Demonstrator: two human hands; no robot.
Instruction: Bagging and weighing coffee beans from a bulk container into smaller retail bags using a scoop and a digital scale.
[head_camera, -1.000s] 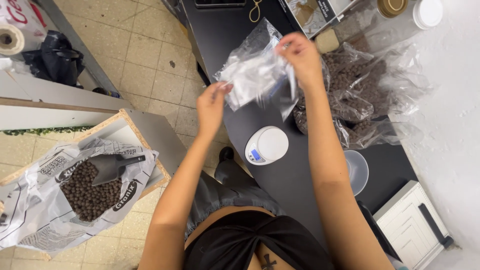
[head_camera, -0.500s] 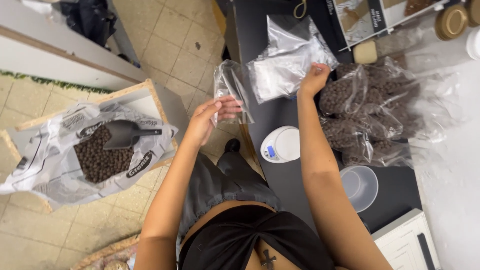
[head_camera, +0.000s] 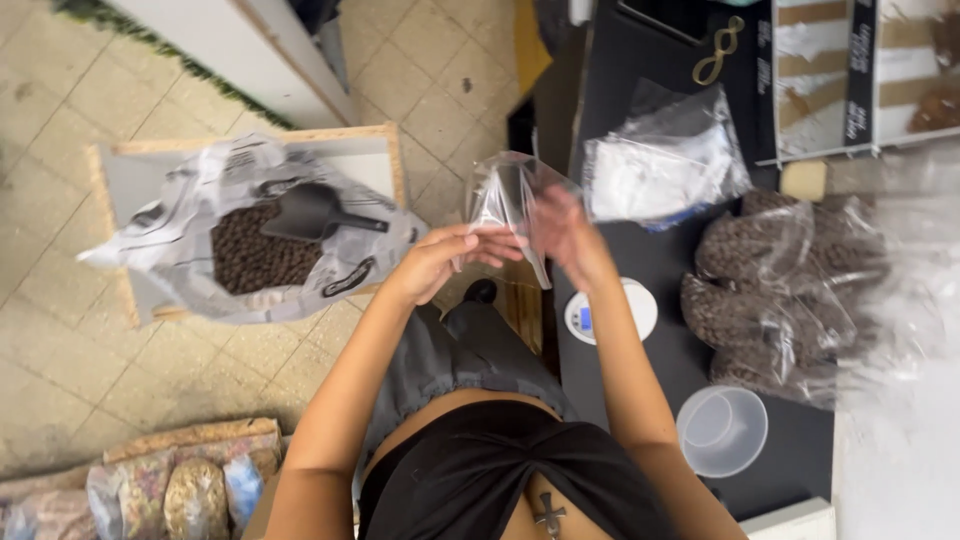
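Note:
Both my hands hold one empty clear plastic bag (head_camera: 503, 200) in the air between the floor sack and the dark counter. My left hand (head_camera: 440, 258) grips its lower edge. My right hand (head_camera: 566, 232) holds its right side and is blurred. A stack of empty clear bags (head_camera: 663, 160) lies on the dark counter (head_camera: 650, 60) just right of my hands. A large open sack of dark brown pellets (head_camera: 252, 256) with a black scoop (head_camera: 310, 215) in it sits in a wooden box to the left.
On the counter stand a small round white scale (head_camera: 610, 310), several filled clear bags of pellets (head_camera: 770, 290) and a clear plastic cup (head_camera: 722, 430). More packed bags (head_camera: 170, 490) lie on the tiled floor at bottom left.
My right hand left the stack of bags on the counter and joined my left hand on the single bag. The view has shifted left.

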